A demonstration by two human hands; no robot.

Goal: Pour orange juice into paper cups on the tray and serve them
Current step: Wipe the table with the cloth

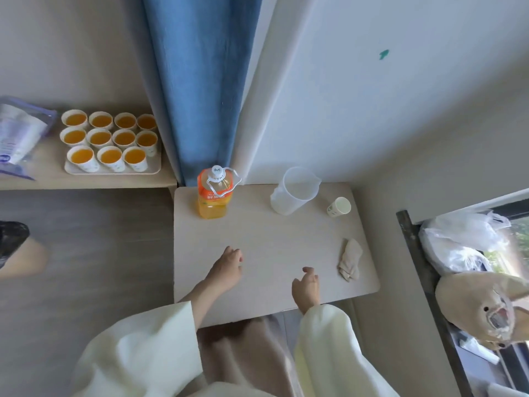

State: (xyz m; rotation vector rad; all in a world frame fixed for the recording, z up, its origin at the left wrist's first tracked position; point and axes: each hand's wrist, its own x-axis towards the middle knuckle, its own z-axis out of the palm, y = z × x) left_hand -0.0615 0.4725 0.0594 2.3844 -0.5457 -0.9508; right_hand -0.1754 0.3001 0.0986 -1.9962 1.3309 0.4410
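Hands idle over table (272,239)
Both empty — left hand (227,267) and right hand (306,285) loosely curled; juice bottle (214,196) far left; filled cups (99,138) on tray (114,171).

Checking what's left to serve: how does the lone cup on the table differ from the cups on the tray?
The lone cup looks empty; the tray cups hold orange juice. The lone cup stands on the table beside the jug; the tray cups sit in rows on a tray. Both are white paper cups.
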